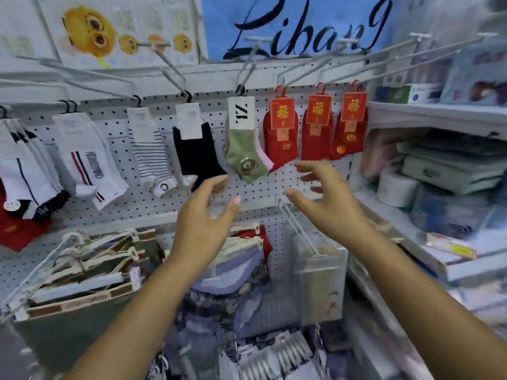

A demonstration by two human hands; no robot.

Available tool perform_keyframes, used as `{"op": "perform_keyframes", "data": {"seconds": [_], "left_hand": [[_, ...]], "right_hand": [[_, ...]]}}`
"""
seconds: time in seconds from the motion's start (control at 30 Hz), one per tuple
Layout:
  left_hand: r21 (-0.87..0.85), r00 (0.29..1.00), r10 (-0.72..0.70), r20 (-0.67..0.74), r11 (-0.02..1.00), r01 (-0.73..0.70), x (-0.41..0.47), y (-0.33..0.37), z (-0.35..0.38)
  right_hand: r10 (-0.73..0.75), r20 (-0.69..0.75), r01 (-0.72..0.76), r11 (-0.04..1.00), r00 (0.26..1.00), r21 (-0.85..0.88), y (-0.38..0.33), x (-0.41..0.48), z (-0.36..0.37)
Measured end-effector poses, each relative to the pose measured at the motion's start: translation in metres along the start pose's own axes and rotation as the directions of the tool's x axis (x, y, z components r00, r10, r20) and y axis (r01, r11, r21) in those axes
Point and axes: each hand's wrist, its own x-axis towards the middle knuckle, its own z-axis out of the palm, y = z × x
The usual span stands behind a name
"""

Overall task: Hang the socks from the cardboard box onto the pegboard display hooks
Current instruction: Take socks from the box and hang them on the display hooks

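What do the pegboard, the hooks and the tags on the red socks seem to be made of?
Pegboard: white, matte, with even rows of punched holes. It is probably painted sheet metal, but it could be hardboard.
Hooks: thin, stiff wire that looks like metal, with a pale coating and a slight sheen.
Tags: flat, stiff red card, printed with gold characters.

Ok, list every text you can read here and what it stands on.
"Liban9" in black script: blue sign.
"福" in gold: each red card on the red socks.
"Z" plus an unclear letter: white card on the green sock.
Other sock cards and shelf packets: too blurred to read.
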Motion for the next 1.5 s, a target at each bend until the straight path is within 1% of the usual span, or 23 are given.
{"op": "perform_keyframes", "data": {"seconds": [0.13, 0.2, 0.33, 0.4, 0.53, 0.67, 0.77, 0.93, 1.07, 1.13, 1.2, 1.27, 1.33, 1.4, 1.5], "left_hand": [[-0.021, 0.976, 0.002, 0.217, 1.0, 0.003, -0.078, -0.012, 0.017], [-0.033, 0.944, -0.011, 0.331, 0.999, 0.023, -0.119, -0.023, 0.03], [-0.02, 0.862, -0.012, 0.506, 0.999, 0.026, -0.198, -0.047, 0.06], [0.001, 0.805, -0.03, 0.592, 0.999, 0.036, -0.235, -0.057, 0.074], [0.028, 0.704, -0.071, 0.707, 0.997, 0.073, -0.298, -0.063, 0.091], [0.049, 0.623, -0.103, 0.775, 0.993, 0.103, -0.339, -0.061, 0.112], [0.082, 0.572, -0.143, 0.807, 0.988, 0.132, -0.353, -0.051, 0.139], [0.055, 0.542, -0.116, 0.833, 0.99, 0.127, -0.357, -0.013, 0.214], [0.077, 0.543, -0.144, 0.827, 0.986, 0.145, -0.36, 0.026, 0.297], [0.101, 0.531, -0.17, 0.83, 0.983, 0.156, -0.361, 0.043, 0.341], [0.12, 0.511, -0.168, 0.843, 0.985, 0.126, -0.362, 0.058, 0.383], [0.15, 0.485, -0.17, 0.858, 0.985, 0.082, -0.363, 0.067, 0.422], [0.186, 0.462, -0.186, 0.867, 0.981, 0.045, -0.364, 0.068, 0.457], [0.227, 0.434, -0.206, 0.877, 0.974, 0.003, -0.365, 0.059, 0.489], [0.289, 0.393, -0.247, 0.886, 0.956, -0.05, -0.368, 0.042, 0.531]], "right_hand": [[0.113, -0.048, -0.116, 0.992, 0.992, -0.059, 0.017, -0.105, -0.012], [0.199, -0.06, -0.205, 0.972, 0.978, -0.117, 0.028, -0.161, -0.013], [0.378, -0.04, -0.38, 0.912, 0.925, -0.157, 0.048, -0.278, -0.014], [0.506, -0.001, -0.497, 0.847, 0.863, -0.188, 0.053, -0.333, -0.018], [0.701, -0.001, -0.686, 0.698, 0.713, -0.205, 0.055, -0.424, -0.031], [0.818, -0.048, -0.809, 0.557, 0.574, -0.186, 0.058, -0.49, -0.056], [0.872, -0.096, -0.872, 0.462, 0.479, -0.16, 0.067, -0.518, -0.083], [0.918, -0.134, -0.927, 0.363, 0.374, -0.095, 0.106, -0.534, -0.141], [0.92, -0.12, -0.926, 0.361, 0.373, -0.112, 0.162, -0.533, -0.205], [0.922, -0.128, -0.93, 0.358, 0.366, -0.082, 0.194, -0.529, -0.236], [0.929, -0.124, -0.937, 0.344, 0.349, -0.06, 0.23, -0.526, -0.261], [0.943, -0.098, -0.948, 0.31, 0.317, -0.074, 0.271, -0.527, -0.276], [0.965, -0.045, -0.966, 0.256, 0.258, -0.042, 0.312, -0.529, -0.283], [0.979, 0.01, -0.979, 0.205, 0.204, -0.018, 0.35, -0.529, -0.28], [0.987, 0.066, -0.989, 0.148, 0.146, -0.027, 0.406, -0.532, -0.264]]}}
